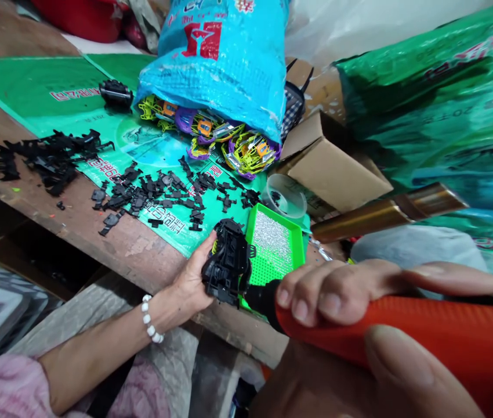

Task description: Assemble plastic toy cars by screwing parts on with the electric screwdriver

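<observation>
My left hand (194, 273) grips a black plastic toy car chassis (228, 261) just beyond the bench's front edge, its moulded inner side facing me. Close to the camera, my right hand (351, 302) is wrapped round a red electric screwdriver (407, 331) with a black nose. Its tip points left at the chassis; whether it touches a screw there is hidden. Right behind the chassis sits a bright green tray (276, 264) with many small silver screws (270, 235). Loose black plastic parts (146, 191) lie scattered on the green sheet beyond my left hand.
A blue sack (220, 64) spills yellow and purple toy car bodies (211, 130). More black parts (49, 157) are heaped at left. A clear round tub (285, 196), a cardboard box (333, 162) and a brown metallic tube (390, 212) stand to the right.
</observation>
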Tool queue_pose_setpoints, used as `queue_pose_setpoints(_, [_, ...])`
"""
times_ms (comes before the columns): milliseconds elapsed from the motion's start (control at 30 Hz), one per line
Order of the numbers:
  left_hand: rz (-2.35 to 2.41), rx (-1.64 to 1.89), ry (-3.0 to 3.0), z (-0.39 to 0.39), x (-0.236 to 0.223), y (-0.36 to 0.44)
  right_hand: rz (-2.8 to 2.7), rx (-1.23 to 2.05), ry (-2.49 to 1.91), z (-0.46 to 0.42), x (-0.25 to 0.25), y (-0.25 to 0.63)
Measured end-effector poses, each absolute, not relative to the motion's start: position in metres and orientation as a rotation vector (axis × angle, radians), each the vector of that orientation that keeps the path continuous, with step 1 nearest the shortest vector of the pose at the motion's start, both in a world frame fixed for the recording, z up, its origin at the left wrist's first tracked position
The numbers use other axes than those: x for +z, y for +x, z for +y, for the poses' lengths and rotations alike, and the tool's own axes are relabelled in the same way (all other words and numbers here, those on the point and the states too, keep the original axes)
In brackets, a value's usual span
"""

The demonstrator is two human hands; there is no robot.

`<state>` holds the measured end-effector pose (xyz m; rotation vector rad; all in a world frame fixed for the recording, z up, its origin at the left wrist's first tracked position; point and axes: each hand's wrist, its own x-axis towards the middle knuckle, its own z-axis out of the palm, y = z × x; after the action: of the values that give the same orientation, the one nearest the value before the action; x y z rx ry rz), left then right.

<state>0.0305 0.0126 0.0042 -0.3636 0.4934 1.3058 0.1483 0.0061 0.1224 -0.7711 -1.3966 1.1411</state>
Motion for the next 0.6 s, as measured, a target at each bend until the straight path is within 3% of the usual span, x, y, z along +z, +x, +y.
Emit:
queue_pose_setpoints(133, [0.424,1.259,-0.251,0.014,-0.005,0.032,-1.249,1.069,-0.587,0.012,0.111,0.138])
queue_pose_setpoints(600, [0.487,1.241,-0.192,0.018,0.0,0.032,-1.187,1.062,-0.554,0.012,0.104,0.125])
